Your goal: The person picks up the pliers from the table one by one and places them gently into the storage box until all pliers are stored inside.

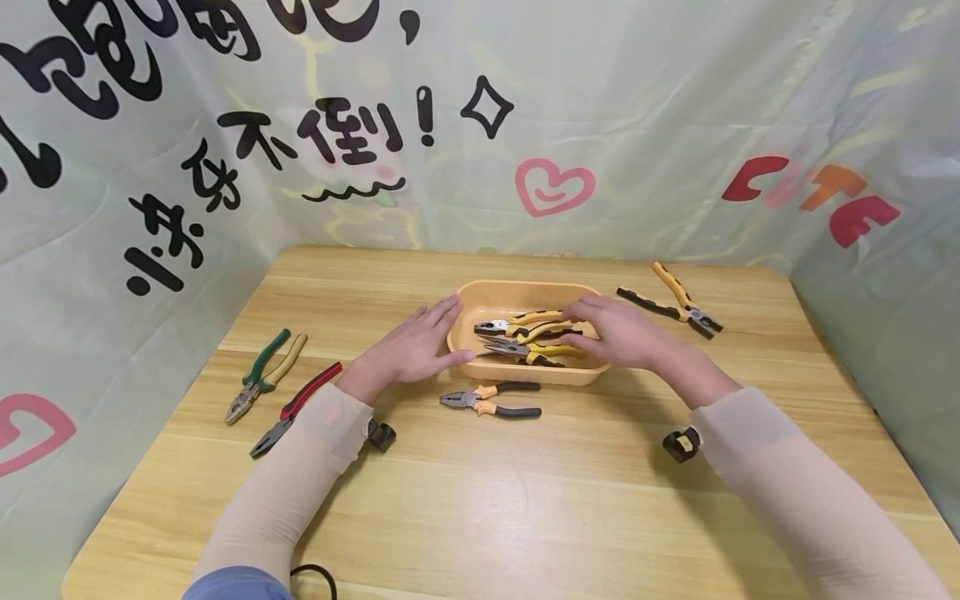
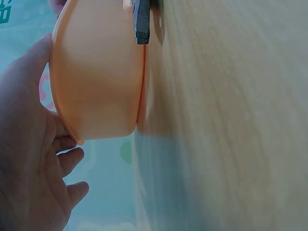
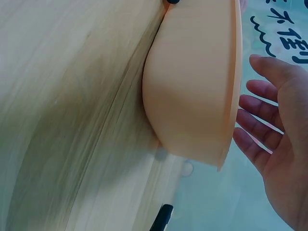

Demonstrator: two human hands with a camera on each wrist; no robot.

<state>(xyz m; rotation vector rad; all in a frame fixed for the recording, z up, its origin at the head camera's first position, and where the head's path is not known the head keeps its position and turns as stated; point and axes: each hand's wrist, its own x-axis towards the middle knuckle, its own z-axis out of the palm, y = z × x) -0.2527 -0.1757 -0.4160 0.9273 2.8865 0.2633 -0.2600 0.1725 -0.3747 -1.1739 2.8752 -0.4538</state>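
A peach plastic bin [image 1: 540, 374] stands toward the back of the table with several yellow-and-black handled pliers in it, among them combination pliers [image 1: 492, 327] and long-nose pliers [image 1: 512, 348]. My left hand [image 1: 411, 346] rests at the bin's left end, thumb and fingers spread along its rim. Over the right end, my right hand [image 1: 626, 333] reaches in with loosely bent fingers beside the plier handles. In the right wrist view no tool shows in that hand [image 3: 284, 120]. Just in front of the bin lie pliers with black-and-orange handles [image 1: 480, 401].
Green-and-cream handled pliers [image 1: 258, 379] and red-handled pliers [image 1: 296, 408] lie on the left of the wooden table [image 1: 480, 517]. Spread yellow-and-black pliers [image 1: 678, 308] lie at the back right. A printed curtain [image 1: 645, 108] hangs behind. A black cable [image 1: 318, 570] shows at the front edge.
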